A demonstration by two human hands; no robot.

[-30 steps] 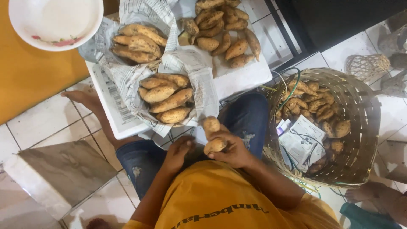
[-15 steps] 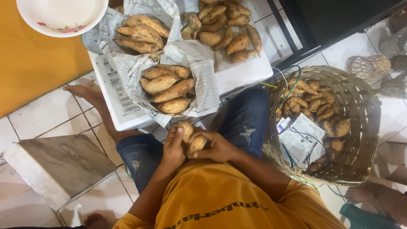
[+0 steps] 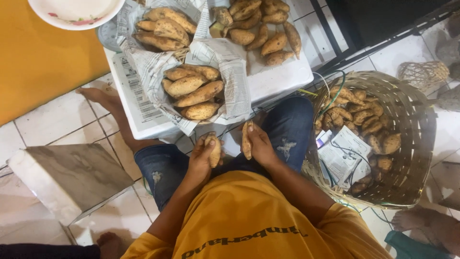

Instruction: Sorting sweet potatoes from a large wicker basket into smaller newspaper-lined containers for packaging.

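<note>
One sweet potato (image 3: 212, 149) was gripped in the left hand (image 3: 201, 160) and another tuber (image 3: 247, 139) was clasped in the right hand (image 3: 261, 146), seemingly just above the lap, beside the woven basket (image 3: 417, 144).

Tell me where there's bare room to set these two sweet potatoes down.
Free: the white box top right of the nearest newspaper pile, below the loose heap; the stone slab left of the knee. Crowded: both newspaper piles and the basket, full of potatoes and papers. The left hand and right hand each hold one sweet potato.
</note>
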